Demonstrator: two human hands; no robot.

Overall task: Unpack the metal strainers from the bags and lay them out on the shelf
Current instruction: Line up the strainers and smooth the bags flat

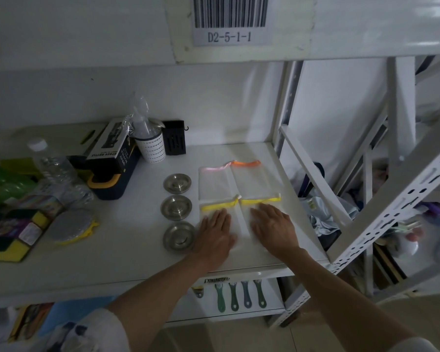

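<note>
Three strainers (177,208) out in a row on the shelf (127,240). Left hand (215,231) and right hand (273,226) open, flat on two bags (239,224), likely smoothing them.

three strainers (177,183), four bags (215,182), two hands (215,231)

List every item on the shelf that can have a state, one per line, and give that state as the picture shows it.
Far strainer: unpacked, lying flat.
Middle strainer: unpacked, lying flat.
Near strainer: unpacked, lying flat.
Pink-topped bag: flat, looks empty.
Orange-topped bag: flat, looks empty.
Left yellow-topped bag: flat under left hand.
Right yellow-topped bag: flat under right hand.
Water bottle: capped.
</note>
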